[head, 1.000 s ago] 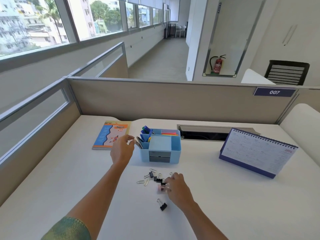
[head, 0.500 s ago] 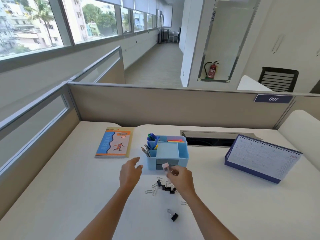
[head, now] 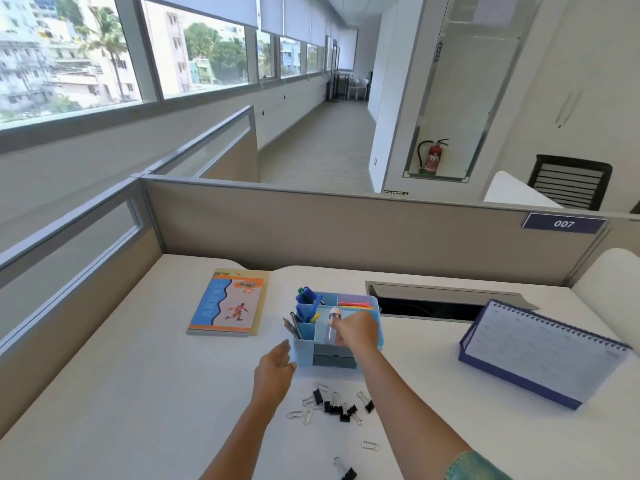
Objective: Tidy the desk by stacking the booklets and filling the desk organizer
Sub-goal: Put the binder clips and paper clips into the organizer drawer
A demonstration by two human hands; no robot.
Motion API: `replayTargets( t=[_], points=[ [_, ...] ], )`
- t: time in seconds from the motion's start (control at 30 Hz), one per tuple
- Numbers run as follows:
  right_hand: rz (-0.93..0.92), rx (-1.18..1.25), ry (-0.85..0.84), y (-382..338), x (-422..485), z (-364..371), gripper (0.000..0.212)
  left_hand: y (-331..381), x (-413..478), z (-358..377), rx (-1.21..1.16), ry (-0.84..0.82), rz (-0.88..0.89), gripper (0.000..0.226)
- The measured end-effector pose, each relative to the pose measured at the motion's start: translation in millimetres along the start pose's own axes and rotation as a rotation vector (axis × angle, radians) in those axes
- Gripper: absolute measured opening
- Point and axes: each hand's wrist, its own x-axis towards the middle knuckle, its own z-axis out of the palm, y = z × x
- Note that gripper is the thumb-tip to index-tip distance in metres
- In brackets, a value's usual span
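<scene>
The light blue desk organizer (head: 304,349) stands mid-desk with pens (head: 306,295) and coloured sticky notes (head: 353,304) in its back compartments. Above its middle compartment, my right hand (head: 355,332) pinches a small pale clip (head: 333,322). My left hand (head: 273,372) hovers with straight fingers just off the organizer's front left corner, holding nothing. A stack of booklets (head: 227,303) with a blue and orange cover lies to the left. Several black binder clips (head: 337,407) and paper clips (head: 299,415) lie loose in front of the organizer.
A purple desk calendar (head: 540,351) stands at the right. Behind the organizer is an open cable slot (head: 429,303). One binder clip (head: 346,472) and one paper clip (head: 370,445) lie nearer me. Beige partitions (head: 346,226) close the desk at the back and left.
My right hand picked the pale clip out of the loose pile and carried it up over the organizer. My left hand drew back from the organizer's pen side to its front corner.
</scene>
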Motion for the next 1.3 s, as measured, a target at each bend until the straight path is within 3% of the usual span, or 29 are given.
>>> replayTargets(
  t=[0.17, 0.47, 0.53, 0.6, 0.7, 0.77, 1.03, 1.3],
  points=[
    [-0.014, -0.01, 0.047, -10.5, 3.9, 2.7, 0.041, -0.8, -0.5, 2.3, -0.02, -0.01, 0.002, 0.054],
    [-0.063, -0.068, 0.029, -8.2, 18.6, 24.5, 0.045, -7.8, 4.0, 11.6, -0.08, 0.13, -0.044, 0.043],
    [-0.079, -0.058, 0.031, -4.6, 20.4, 25.5, 0.047, -12.1, 4.5, 19.4, -0.18, 0.183, -0.13, 0.036],
    [-0.101, -0.016, 0.028, 1.6, 22.5, 23.8, 0.038, -10.8, 1.2, 33.5, -0.425, 0.181, -0.291, 0.028],
    [-0.133, 0.035, 0.036, 14.1, 24.0, 14.3, 0.018, 2.2, -10.4, 58.6, -0.876, 0.064, -0.525, 0.02],
    [-0.219, -0.033, 0.03, 19.6, 22.0, 3.3, 0.016, 7.6, -14.4, 73.9, -1.031, 0.025, -0.598, 0.018],
    [-0.597, -0.493, -0.179, 36.9, 17.3, -13.0, 0.022, 21.7, -12.1, 100.1, -1.252, 0.047, -0.667, 0.029],
    [-0.662, -0.523, -0.16, 41.8, 21.8, -15.4, 0.022, 17.3, -3.1, 113.9, -1.411, 0.098, -0.707, 0.025]
  ],
)
